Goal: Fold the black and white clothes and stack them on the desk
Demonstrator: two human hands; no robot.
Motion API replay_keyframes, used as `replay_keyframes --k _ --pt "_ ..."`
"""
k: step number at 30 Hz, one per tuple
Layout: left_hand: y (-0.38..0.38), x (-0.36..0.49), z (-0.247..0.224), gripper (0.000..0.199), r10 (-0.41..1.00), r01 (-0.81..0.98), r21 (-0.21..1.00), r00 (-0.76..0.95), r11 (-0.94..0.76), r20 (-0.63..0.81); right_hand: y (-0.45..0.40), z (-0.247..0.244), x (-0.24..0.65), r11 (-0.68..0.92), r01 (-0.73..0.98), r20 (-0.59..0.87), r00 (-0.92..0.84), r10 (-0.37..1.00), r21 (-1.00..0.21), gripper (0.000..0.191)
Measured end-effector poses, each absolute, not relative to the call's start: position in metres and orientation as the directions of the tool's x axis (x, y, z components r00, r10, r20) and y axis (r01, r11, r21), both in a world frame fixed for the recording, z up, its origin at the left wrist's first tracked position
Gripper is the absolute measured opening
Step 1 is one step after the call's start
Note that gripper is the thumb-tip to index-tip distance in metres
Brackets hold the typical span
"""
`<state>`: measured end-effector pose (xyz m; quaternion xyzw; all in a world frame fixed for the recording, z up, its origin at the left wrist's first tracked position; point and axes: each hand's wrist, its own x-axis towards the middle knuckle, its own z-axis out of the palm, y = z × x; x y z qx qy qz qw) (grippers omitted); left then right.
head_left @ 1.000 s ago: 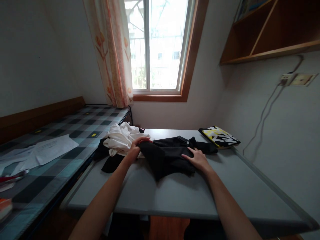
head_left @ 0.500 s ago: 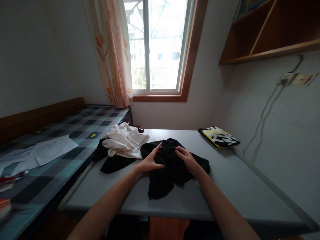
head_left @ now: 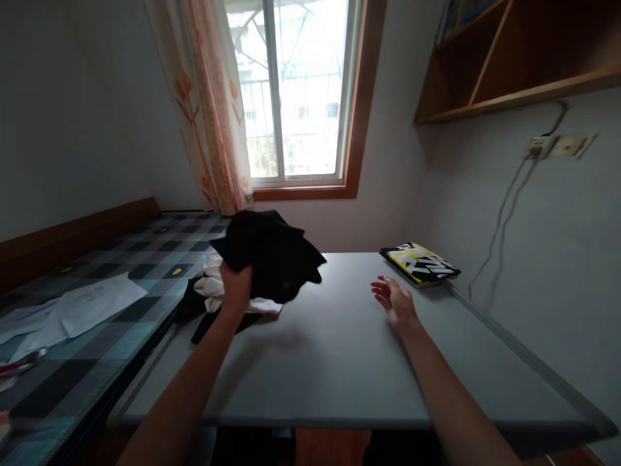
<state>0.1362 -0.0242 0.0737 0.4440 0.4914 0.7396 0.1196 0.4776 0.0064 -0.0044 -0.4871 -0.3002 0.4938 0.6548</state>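
Observation:
A black cloth garment (head_left: 272, 255) is bunched up in my left hand (head_left: 236, 285), lifted off the table on the left side. Its exact kind does not show. Below and behind it lies a heap of clothes, with a white garment (head_left: 212, 285) on top of black cloth (head_left: 190, 303); the raised garment hides part of this heap. My right hand (head_left: 395, 301) is over the right half of the table, fingers apart and slightly curled, holding nothing. Nearest to it is a folded black, yellow and white garment (head_left: 421, 264), not touched.
The grey-white table (head_left: 339, 362) spans the front. A bed with a checked cover (head_left: 111, 249) adjoins it on the left, bearing paper sheets (head_left: 92, 304). At right, a cable (head_left: 497, 226) hangs from a wall socket (head_left: 541, 147) below a wooden shelf (head_left: 514, 94).
My left hand has lifted the black garment off the table and carried it left, over the heap. My right hand has let go of it and moved right.

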Motion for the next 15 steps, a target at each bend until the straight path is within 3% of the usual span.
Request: replay_keyframes --k 3,6,9,12,13,15 --pt "-0.019 0.106 0.114 0.038 0.34 0.519 0.641 -0.562 -0.565 0.754 0.007 -0.009 0.473 -0.005 -0.284 -0.098 0.315 0.944 -0.959 0.019" --pt "-0.012 0.086 0.121 0.033 0.283 0.808 0.507 -0.432 -0.301 0.856 0.007 -0.013 0.465 0.014 -0.136 -0.022 0.259 0.966 -0.991 0.024" --pt "-0.003 0.079 0.091 0.039 0.546 0.964 0.267 -0.226 0.003 0.807 0.008 -0.018 0.461 0.057 0.01 0.058 0.238 0.97 -0.998 0.027" --pt "0.005 0.079 0.046 0.068 0.882 0.998 0.063 -0.006 -0.027 0.471 0.01 -0.022 0.462 0.088 0.104 0.109 0.217 0.97 -0.991 0.028" --pt "0.007 0.08 0.033 0.079 0.921 0.999 0.035 0.016 -0.032 0.389 0.011 -0.024 0.462 0.098 0.133 0.124 0.205 0.971 -0.986 0.028" --pt "0.008 0.083 0.011 0.088 0.93 0.999 -0.026 0.027 -0.019 0.367 0.013 -0.029 0.462 0.124 0.196 0.159 0.173 0.972 -0.973 0.027"
